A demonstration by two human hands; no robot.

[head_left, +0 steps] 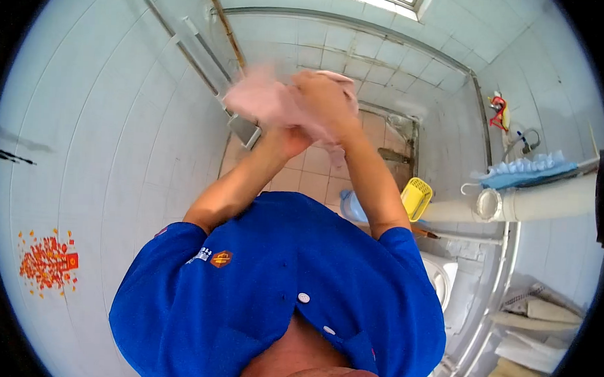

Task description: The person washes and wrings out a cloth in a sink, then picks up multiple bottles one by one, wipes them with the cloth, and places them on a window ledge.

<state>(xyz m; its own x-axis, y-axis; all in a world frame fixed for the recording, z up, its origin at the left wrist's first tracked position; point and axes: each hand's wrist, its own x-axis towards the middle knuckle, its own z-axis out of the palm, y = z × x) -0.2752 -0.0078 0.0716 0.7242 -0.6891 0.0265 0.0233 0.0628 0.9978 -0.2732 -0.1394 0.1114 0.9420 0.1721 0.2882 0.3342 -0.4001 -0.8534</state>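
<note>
A pink cloth point(262, 101), blurred by motion, is held up in front of me at the upper middle of the head view. My right hand point(323, 101) is closed round its right part, with some cloth showing beyond the knuckles. My left hand point(292, 140) is lower and to the left, under the cloth, which hides most of its fingers. A strip of the cloth hangs down between my forearms.
A yellow basket point(417, 199) and a light blue container point(352, 205) are low to the right. A white pipe point(548, 199) crosses the right side below a blue item point(529, 171). Metal bars point(196, 65) run along the left wall. Folded cloths point(540, 316) lie at lower right.
</note>
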